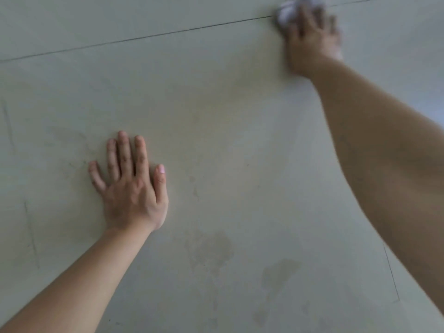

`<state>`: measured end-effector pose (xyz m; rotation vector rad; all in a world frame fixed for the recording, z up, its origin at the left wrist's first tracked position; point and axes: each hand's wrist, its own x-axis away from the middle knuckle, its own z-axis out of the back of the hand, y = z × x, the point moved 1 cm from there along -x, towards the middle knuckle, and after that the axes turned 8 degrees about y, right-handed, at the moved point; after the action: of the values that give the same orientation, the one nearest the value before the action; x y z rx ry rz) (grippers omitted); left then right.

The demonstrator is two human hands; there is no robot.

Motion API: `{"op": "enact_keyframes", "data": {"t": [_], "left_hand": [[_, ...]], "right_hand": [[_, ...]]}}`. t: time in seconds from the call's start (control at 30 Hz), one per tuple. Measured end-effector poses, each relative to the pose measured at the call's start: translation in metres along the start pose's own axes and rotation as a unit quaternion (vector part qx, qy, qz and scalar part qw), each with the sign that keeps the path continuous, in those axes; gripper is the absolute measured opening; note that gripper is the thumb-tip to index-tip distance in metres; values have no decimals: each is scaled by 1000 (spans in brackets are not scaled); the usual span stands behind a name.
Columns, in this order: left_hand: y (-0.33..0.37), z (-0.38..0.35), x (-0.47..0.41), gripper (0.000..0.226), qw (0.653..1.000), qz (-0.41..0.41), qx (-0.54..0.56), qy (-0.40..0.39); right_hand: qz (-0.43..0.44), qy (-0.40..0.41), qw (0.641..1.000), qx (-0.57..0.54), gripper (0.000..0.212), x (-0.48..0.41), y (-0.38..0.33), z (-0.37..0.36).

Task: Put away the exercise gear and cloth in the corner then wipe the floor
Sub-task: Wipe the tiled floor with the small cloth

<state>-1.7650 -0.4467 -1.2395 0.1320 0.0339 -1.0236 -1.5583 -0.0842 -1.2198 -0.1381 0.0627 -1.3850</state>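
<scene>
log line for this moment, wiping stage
phase: wiping | left hand: flat on floor | right hand: on white cloth at tile seam, grip blurred

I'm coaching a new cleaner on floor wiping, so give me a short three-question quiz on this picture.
1. True or false: the left hand lies flat on the floor.
2. Which hand holds the white cloth? A. left hand B. right hand
3. Fill in: the darker blotches lie ____ to the person than the left hand does.
Key: 1 true; 2 B; 3 nearer.
</scene>
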Motion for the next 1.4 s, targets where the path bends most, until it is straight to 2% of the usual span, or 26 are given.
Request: {"op": "enact_keyframes", "data": {"t": [0.07, 0.1, 0.17, 0.23, 0.3, 0.4, 0.5, 0.6, 0.73, 0.87, 0.97, 1.1, 1.27, 1.4], "left_hand": [[-1, -1, 0, 68, 1000, 0, -4, 1], [-1, -1, 0, 68, 1000, 0, -5, 2], [-1, -1, 0, 68, 1000, -1, -5, 1], [-1, -1, -1, 68, 1000, -2, -1, -1], [-1, -1, -1, 67, 1000, -2, 1, 0], [0, 1, 0, 65, 1000, -1, 10, 12], [0, 0, 0, 65, 1000, -3, 17, 16], [-1, -3, -1, 65, 1000, -4, 22, 12], [-1, -3, 0, 66, 1000, -6, 26, 2], [-2, -3, 1, 65, 999, -6, 36, -2], [-3, -3, 0, 64, 999, -6, 42, -6], [-4, -5, -2, 63, 998, -15, 67, -6], [-9, -2, 0, 65, 995, -28, 94, -18], [-24, 9, 28, 68, 984, -144, 86, -63]], "right_hand": [[-157, 4, 988, -7, 60, 1, 32, 8], [-197, 7, 980, -4, 60, 6, 28, 7], [-198, 16, 980, -9, 60, 17, -10, -1], [-107, 12, 994, -27, 59, 32, -70, -10], [36, -19, 998, -45, 58, 61, -143, -24], [249, -89, 964, -28, 55, 115, -235, -37], [314, -127, 940, -33, 52, 128, -237, -31], [271, -113, 955, -48, 52, 118, -173, -20], [53, -81, 995, -33, 60, 116, -27, 0], [-139, -67, 988, -29, 58, 181, 77, 15], [-203, -50, 977, -51, 58, 239, 83, 9], [-192, -36, 978, -72, 56, 311, 37, -5], [-76, -68, 990, -95, 55, 423, -26, -14], [17, -125, 989, -77, 56, 503, -52, -16]]}}
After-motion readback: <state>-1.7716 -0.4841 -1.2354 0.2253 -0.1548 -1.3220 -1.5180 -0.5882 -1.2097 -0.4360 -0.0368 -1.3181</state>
